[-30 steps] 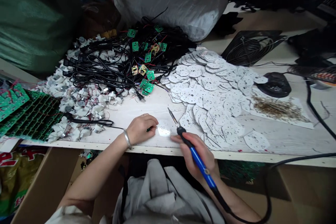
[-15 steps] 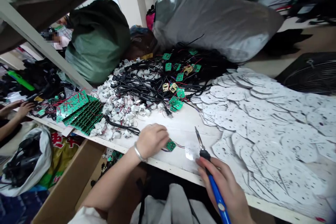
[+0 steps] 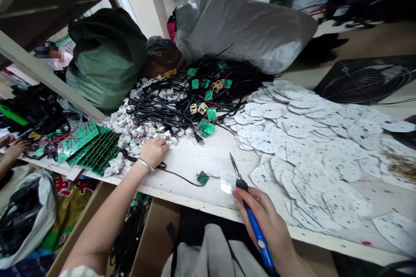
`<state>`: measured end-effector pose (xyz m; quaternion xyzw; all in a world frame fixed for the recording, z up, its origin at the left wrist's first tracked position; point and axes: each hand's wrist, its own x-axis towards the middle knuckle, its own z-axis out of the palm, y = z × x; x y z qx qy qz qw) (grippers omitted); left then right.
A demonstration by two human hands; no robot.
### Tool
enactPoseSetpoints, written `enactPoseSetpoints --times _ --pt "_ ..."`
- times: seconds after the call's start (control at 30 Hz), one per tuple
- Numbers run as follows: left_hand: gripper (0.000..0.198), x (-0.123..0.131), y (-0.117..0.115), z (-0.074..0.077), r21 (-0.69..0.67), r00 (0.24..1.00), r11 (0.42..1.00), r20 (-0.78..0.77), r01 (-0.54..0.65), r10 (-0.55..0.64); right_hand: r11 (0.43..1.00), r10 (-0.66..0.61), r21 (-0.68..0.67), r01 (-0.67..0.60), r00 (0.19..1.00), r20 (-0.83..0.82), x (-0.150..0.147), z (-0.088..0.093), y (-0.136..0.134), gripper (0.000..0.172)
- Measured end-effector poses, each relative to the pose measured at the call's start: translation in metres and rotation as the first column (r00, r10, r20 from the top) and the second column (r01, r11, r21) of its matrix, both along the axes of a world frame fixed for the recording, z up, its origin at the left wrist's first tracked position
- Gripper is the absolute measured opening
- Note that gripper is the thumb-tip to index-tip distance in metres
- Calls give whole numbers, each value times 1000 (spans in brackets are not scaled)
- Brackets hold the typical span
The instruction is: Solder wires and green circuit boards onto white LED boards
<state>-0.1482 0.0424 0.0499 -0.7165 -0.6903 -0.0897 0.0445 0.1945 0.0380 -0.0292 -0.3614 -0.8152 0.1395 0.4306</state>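
My right hand (image 3: 264, 220) is closed around a blue-handled soldering iron (image 3: 250, 214) whose tip points up over a small white round board (image 3: 227, 181) near the table's front edge. A small green circuit board (image 3: 203, 178) with a thin black wire lies just left of that. My left hand (image 3: 153, 150), a bangle on its wrist, reaches left to the pile of small white motors (image 3: 136, 136) and black cables (image 3: 169, 104); its fingers curl down onto the pile, and what they hold, if anything, is hidden.
White round boards (image 3: 308, 138) cover the table's right half. Green circuit panels (image 3: 87, 145) lie at the left. Grey and green sacks (image 3: 243, 30) stand behind. A black fan grille (image 3: 367, 80) sits far right. Another person's hands (image 3: 13, 149) work at far left; someone stands behind.
My left hand let go of the small green board and moved left to the motor pile. The view swung left and up. The soldering iron stayed near the white board.
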Motion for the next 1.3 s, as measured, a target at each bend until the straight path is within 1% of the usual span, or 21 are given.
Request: enactPoseSetpoints --times 0.07,0.13,0.2,0.23,0.27,0.3,0.33,0.37,0.4,0.43,0.47,0.53,0.6,0.67,0.7,0.77,0.83,0.93,1.1,1.23,1.3 --pt "18 -1 -2 5 55 993 998 110 -41 35 999 -11 35 11 1000 1 -1 4 1 23" --pt "28 1 -5 12 114 974 989 215 -99 73 998 -18 58 18 1000 0 -2 7 2 22" --pt "37 10 -8 19 152 920 975 381 -163 94 997 -23 78 23 1000 2 -3 8 2 21" --pt "39 17 -8 22 152 855 968 510 -202 98 996 -27 89 26 1000 4 -3 9 2 21" --pt "39 25 -8 24 134 754 961 650 -241 98 995 -29 99 28 1000 7 -3 9 2 20" --pt "39 33 -7 25 103 624 956 775 -276 97 994 -31 104 30 999 9 -3 9 2 20" --pt "39 43 -6 26 65 491 951 866 -302 96 994 -31 101 29 999 11 -3 9 2 20" --pt "40 52 -5 26 33 391 948 915 -317 99 996 -25 92 23 1000 15 -2 9 1 20" --pt "39 61 -4 25 21 353 945 930 -326 101 997 -18 82 16 1000 18 -2 9 1 20" --pt "38 69 -4 24 31 357 942 929 -335 96 997 -12 72 10 1000 21 -2 9 1 21" --pt "35 78 -4 24 64 393 938 916 -341 80 998 -7 67 5 1000 23 -2 9 1 21" --pt "26 93 -6 21 173 525 933 851 -314 19 997 -11 71 10 1000 20 -2 9 1 21" --pt "16 108 -9 18 301 679 929 729 -216 -79 997 -21 69 20 1000 15 -2 9 1 21" --pt "11 123 -12 12 390 811 917 562 -88 -161 998 -19 61 18 1000 13 -2 9 1 21" --pt "10 130 -14 8 413 860 910 475 -32 -185 999 -12 52 12 1000 13 -2 10 1 21" --pt "10 142 -17 -2 417 921 907 329 58 -210 1000 2 26 -2 1000 11 -2 10 0 21" --pt "11 150 -19 -11 374 937 917 248 140 -245 1000 9 -6 -9 1000 9 -1 10 0 22" --pt "12 155 -20 -21 296 926 924 214 243 -312 999 15 -38 -15 1000 0 -1 10 0 25" --pt "12 154 -16 -31 240 924 935 219 260 -313 991 51 -121 -60 996 -77 -1 13 -1 27" --pt "12 151 -14 -38 238 920 930 213 279 -330 981 81 -151 -125 960 -267 6 22 -2 34" --pt "14 149 -14 -40 236 921 928 197 289 -337 977 63 -170 -128 937 -343 11 26 -3 32"
